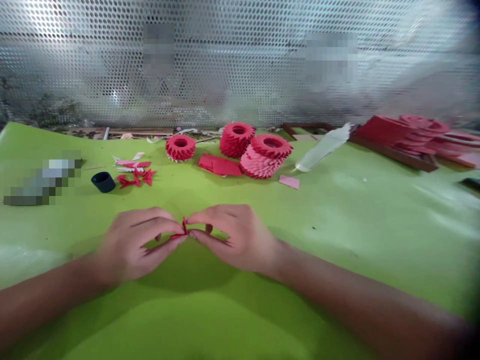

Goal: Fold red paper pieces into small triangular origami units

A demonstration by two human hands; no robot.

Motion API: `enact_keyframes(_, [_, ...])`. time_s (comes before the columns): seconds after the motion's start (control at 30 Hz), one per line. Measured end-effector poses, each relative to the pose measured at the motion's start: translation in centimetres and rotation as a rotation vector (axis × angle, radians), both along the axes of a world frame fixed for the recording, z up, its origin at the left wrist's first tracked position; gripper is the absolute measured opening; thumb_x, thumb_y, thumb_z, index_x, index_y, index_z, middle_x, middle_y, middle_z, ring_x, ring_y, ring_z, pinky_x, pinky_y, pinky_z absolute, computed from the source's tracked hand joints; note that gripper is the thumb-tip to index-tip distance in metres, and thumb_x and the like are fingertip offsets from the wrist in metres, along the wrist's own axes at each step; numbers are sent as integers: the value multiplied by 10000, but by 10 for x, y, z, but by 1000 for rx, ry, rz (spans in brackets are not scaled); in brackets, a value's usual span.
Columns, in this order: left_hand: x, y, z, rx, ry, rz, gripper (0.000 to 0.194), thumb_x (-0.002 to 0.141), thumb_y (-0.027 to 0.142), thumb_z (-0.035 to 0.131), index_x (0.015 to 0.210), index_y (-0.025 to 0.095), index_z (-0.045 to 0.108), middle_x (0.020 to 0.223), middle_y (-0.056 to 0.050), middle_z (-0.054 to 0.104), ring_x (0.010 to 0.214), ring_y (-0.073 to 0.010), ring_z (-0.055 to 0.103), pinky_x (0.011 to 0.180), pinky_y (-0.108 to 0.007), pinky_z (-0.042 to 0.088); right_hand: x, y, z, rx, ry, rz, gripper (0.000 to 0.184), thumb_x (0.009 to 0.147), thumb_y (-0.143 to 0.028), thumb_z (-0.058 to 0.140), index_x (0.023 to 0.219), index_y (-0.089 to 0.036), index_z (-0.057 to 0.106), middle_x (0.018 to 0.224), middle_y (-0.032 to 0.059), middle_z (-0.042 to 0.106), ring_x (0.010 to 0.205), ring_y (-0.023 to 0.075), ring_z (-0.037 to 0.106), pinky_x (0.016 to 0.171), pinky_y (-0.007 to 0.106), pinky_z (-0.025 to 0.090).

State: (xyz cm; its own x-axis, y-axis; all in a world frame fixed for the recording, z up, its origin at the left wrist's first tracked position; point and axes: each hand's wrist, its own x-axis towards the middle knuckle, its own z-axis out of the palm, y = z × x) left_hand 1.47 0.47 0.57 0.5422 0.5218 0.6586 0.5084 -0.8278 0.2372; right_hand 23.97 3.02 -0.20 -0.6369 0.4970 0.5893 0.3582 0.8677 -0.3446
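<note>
Left of the frame's centre, the left hand (135, 242) pinches folded red paper (185, 226); the right hand (240, 235) touches it, whether clamped I cannot tell. The far-left object (41, 182) is pixelated, unreadable.

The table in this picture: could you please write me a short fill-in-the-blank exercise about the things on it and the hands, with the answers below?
1. The left hand pinches a small folded paper that is ____ in colour.
2. The pink slip lies nearer to the ____ hand.
3. In the picture, the pink-and-red paper ring stands to the ____ of the bottle.

Missing words: red; right; left.
</note>
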Motion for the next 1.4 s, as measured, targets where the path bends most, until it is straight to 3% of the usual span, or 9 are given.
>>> enact_keyframes(0.17, [1, 0, 1, -232, -91, -68, 153, 977, 154, 579, 932, 144, 724, 844, -48, 773, 726, -115, 727, 667, -171, 558, -1, 0, -3, -182, 38, 63, 191, 921, -288, 671, 1053, -159, 719, 830, 12, 788, 632, 114, 709, 578, 214, 533])
enact_keyframes(0.27, [0, 1, 0, -336, -136, -60, 160, 969, 169, 598, 950, 161, 757, 866, -37, 787, 736, -113, 728, 669, -164, 567, -1, 2, -3, -115, 47, 8, 162, 954, -294, 647, 988, -169, 743, 787, 1, 788, 602, 106, 697, 548, 209, 493])
enact_keyframes(0.37, [-3, 2, -1, -418, -153, 81, 120, 920, 259, 689, 867, 201, 780, 797, -4, 785, 610, -106, 691, 521, -159, 528, -2, 2, -3, -40, 50, -20, 156, 965, -234, 617, 939, -164, 755, 739, -5, 777, 567, 97, 662, 521, 207, 442])
enact_keyframes(0.5, [-4, 4, -3, -396, -175, 214, 198, 822, 347, 787, 952, 198, 779, 827, -11, 774, 546, -103, 642, 470, -182, 510, -4, 1, -2, -38, 48, -22, 163, 953, -195, 608, 915, -142, 757, 698, -2, 755, 544, 94, 635, 513, 206, 427])
enact_keyframes(0.67, [-2, 3, -6, -498, -141, 133, 138, 909, 297, 681, 937, 229, 798, 861, -15, 790, 684, -137, 711, 493, -179, 507, -3, 1, -1, -18, 11, -14, 162, 941, -174, 603, 922, -130, 758, 724, 2, 762, 551, 95, 633, 522, 216, 426])
enact_keyframes(0.9, [1, 2, -2, -523, -260, 158, 160, 890, 311, 698, 807, 214, 795, 715, -1, 749, 584, -118, 625, 506, -198, 461, -2, 3, 0, -146, -70, -60, 225, 989, -306, 584, 936, -159, 746, 726, 4, 755, 549, 97, 631, 506, 204, 399])
enact_keyframes(1.0, [0, 4, -4, -569, -211, 181, 210, 901, 377, 679, 820, 216, 786, 713, -1, 736, 574, -120, 609, 506, -207, 450, -2, 4, 0, -128, -145, -90, 263, 1009, -290, 544, 886, -157, 736, 678, 2, 728, 540, 105, 604, 518, 218, 381])
enact_keyframes(1.1, [-2, 5, -8, -585, -138, 172, 237, 909, 409, 651, 866, 210, 772, 736, -8, 732, 575, -130, 610, 493, -218, 430, -1, 5, 1, -87, -182, -57, 233, 1007, -258, 537, 924, -162, 732, 746, 12, 753, 608, 118, 632, 558, 225, 398])
enact_keyframes(1.4, [-2, 5, -4, -641, -82, 100, 301, 926, 340, 551, 718, 170, 687, 658, -25, 660, 583, -150, 585, 514, -236, 427, 1, 8, 3, -75, -285, 35, 227, 1013, -262, 529, 957, -164, 726, 779, 11, 748, 607, 114, 618, 553, 225, 399])
